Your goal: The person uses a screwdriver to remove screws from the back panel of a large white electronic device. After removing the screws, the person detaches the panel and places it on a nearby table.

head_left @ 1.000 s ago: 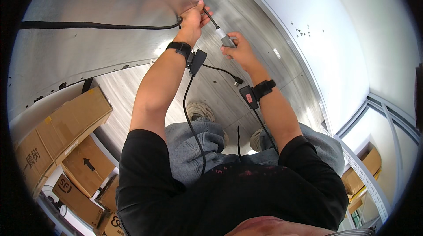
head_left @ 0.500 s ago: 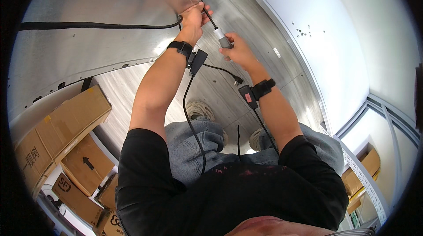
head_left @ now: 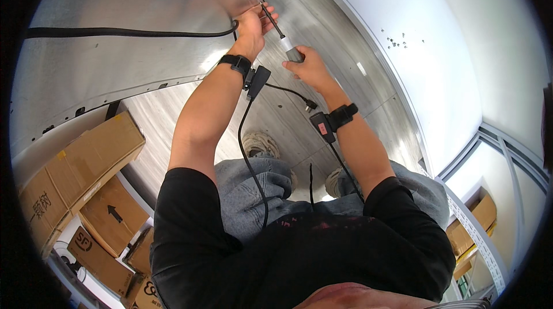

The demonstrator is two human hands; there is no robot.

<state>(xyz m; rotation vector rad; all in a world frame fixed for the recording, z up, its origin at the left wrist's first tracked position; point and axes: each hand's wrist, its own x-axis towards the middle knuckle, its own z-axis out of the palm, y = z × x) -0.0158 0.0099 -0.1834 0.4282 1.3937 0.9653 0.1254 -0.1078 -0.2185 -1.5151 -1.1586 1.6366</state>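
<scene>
While the right hand (head_left: pixel 314 71) grasps a screwdriver (head_left: pixel 294 52) by its grey and white handle, the dark shaft slants away to the upper left, toward the left hand (head_left: pixel 250 23). That hand lies at the edge of a shiny metal panel (head_left: pixel 138 6), its fingers partly bent beside the far part of the shaft; whether they pinch anything cannot be told. The screwdriver is above the floor (head_left: pixel 345 49), with its tip near the left thumb and forefinger.

A thick black cable (head_left: pixel 127 33) crosses the panel and ends near the left wrist. Each wrist wears a black strap, and a small dark case sits next to each, the left case (head_left: pixel 259 82) and the right case (head_left: pixel 322 126), both with thin cords running down toward the body. Between the forearms is a black plug (head_left: pixel 311 105) on a short cord. Cardboard boxes (head_left: pixel 86 147) stand at lower left, and small dark bits (head_left: pixel 396 40) dot a white board (head_left: pixel 443 90) on the right.
</scene>
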